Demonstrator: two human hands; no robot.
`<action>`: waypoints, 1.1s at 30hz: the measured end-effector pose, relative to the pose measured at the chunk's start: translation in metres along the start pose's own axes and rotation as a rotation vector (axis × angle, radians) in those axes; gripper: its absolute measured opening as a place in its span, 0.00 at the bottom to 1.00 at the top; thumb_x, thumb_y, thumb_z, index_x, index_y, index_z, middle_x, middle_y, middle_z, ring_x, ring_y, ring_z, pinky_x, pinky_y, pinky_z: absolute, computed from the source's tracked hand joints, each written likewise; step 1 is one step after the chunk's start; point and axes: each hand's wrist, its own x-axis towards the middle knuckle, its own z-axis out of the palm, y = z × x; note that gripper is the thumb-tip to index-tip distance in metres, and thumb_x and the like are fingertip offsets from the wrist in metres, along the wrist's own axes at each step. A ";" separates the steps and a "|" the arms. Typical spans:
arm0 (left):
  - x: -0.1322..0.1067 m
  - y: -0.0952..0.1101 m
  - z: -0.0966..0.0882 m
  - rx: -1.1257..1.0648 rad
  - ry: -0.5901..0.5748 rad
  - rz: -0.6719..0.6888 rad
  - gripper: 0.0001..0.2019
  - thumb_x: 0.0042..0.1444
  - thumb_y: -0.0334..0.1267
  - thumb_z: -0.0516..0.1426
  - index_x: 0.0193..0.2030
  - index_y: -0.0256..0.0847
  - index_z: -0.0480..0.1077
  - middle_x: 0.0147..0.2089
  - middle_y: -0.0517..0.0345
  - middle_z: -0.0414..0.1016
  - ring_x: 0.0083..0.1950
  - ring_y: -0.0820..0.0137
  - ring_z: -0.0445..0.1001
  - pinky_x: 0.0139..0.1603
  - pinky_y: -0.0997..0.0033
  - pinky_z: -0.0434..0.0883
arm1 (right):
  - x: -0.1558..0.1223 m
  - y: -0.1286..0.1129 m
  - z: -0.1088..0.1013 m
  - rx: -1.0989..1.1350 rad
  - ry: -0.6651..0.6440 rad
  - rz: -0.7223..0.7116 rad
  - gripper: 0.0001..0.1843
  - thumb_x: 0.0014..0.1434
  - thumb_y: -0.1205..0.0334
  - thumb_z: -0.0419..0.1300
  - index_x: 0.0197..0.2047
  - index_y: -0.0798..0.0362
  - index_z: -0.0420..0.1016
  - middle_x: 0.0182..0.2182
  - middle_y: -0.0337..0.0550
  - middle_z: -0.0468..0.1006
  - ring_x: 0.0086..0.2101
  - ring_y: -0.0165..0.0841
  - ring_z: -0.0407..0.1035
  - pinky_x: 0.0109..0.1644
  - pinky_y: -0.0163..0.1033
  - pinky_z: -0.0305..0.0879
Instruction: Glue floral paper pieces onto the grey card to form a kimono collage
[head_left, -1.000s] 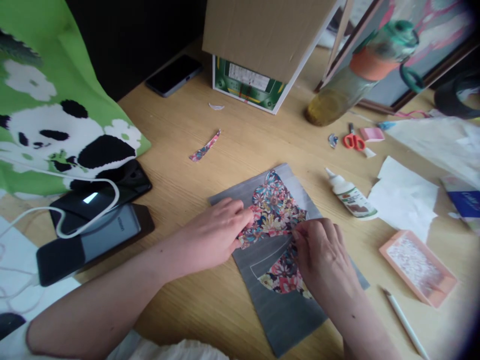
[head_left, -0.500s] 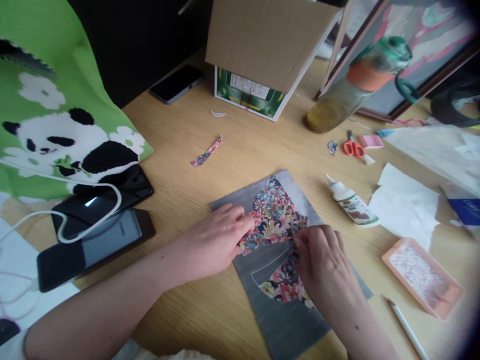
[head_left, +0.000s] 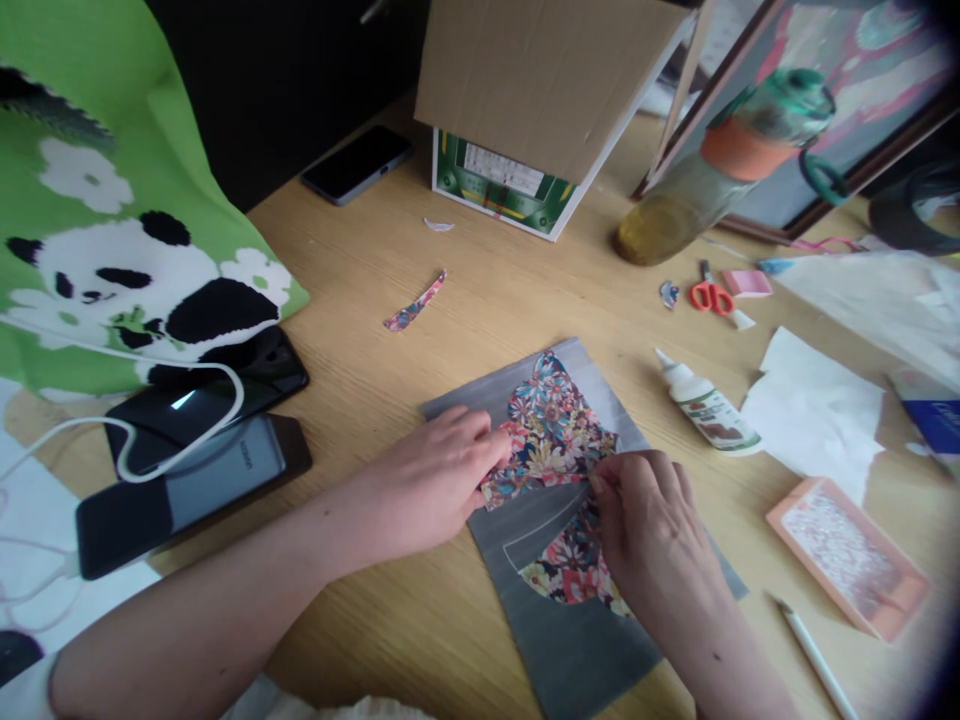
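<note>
A grey card [head_left: 577, 640] lies on the wooden desk [head_left: 375, 360]. A flower-patterned paper piece [head_left: 551, 430] rests on its upper half, and a second floral piece [head_left: 566, 570] sits lower down. My left hand [head_left: 427, 480] lies on the card's left side, fingertips curled against the left edge of the upper floral piece. My right hand [head_left: 649, 525] pinches that piece's right lower edge between thumb and fingers, and covers part of the lower floral piece.
A glue bottle [head_left: 705, 405], small orange scissors [head_left: 709, 295], white paper [head_left: 814, 410], a pink tray [head_left: 847, 555] and a pencil [head_left: 814, 655] lie to the right. A floral scrap [head_left: 412, 303], phones [head_left: 184, 470], a panda cloth [head_left: 112, 230], a cardboard box [head_left: 540, 90] and a bottle [head_left: 720, 160] surround them.
Both hands stay on the upper floral piece with hardly any movement. The view has shifted slightly, so everything sits a little lower in the picture.
</note>
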 end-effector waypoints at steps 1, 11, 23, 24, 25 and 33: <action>0.000 0.000 0.000 -0.001 0.001 -0.001 0.13 0.57 0.24 0.61 0.45 0.40 0.66 0.46 0.57 0.68 0.51 0.63 0.67 0.50 0.65 0.66 | 0.000 0.000 0.000 0.000 0.000 0.002 0.06 0.66 0.70 0.47 0.38 0.50 0.59 0.34 0.45 0.65 0.35 0.41 0.61 0.37 0.47 0.62; -0.002 0.000 0.005 0.002 0.141 0.102 0.08 0.63 0.24 0.54 0.46 0.40 0.67 0.45 0.57 0.68 0.50 0.65 0.67 0.51 0.63 0.68 | 0.001 -0.002 -0.002 0.030 -0.006 0.040 0.06 0.67 0.70 0.48 0.37 0.51 0.60 0.35 0.45 0.64 0.35 0.40 0.61 0.38 0.45 0.62; 0.000 0.003 0.023 0.351 0.185 0.342 0.15 0.64 0.28 0.54 0.56 0.41 0.70 0.45 0.51 0.67 0.50 0.59 0.67 0.49 0.56 0.74 | 0.000 -0.005 -0.003 0.035 -0.034 0.076 0.08 0.66 0.73 0.48 0.36 0.51 0.58 0.34 0.45 0.63 0.35 0.40 0.59 0.39 0.46 0.61; 0.001 0.003 0.024 0.361 0.183 0.337 0.15 0.64 0.28 0.55 0.57 0.42 0.70 0.45 0.52 0.66 0.49 0.60 0.67 0.49 0.56 0.74 | 0.001 -0.006 -0.002 0.025 -0.031 0.075 0.08 0.66 0.73 0.48 0.36 0.51 0.58 0.34 0.45 0.63 0.35 0.40 0.59 0.39 0.46 0.62; 0.001 0.003 0.024 0.368 0.182 0.335 0.16 0.64 0.28 0.54 0.57 0.42 0.70 0.45 0.51 0.66 0.48 0.60 0.67 0.49 0.56 0.74 | 0.001 -0.006 -0.002 0.014 -0.028 0.073 0.08 0.66 0.73 0.48 0.36 0.51 0.58 0.34 0.45 0.63 0.35 0.40 0.59 0.39 0.46 0.62; 0.002 0.003 0.025 0.384 0.165 0.325 0.17 0.66 0.28 0.51 0.59 0.43 0.69 0.45 0.51 0.64 0.50 0.60 0.66 0.50 0.54 0.74 | 0.002 -0.011 -0.001 -0.083 -0.019 0.060 0.10 0.68 0.72 0.48 0.35 0.50 0.57 0.33 0.45 0.62 0.35 0.41 0.59 0.40 0.47 0.62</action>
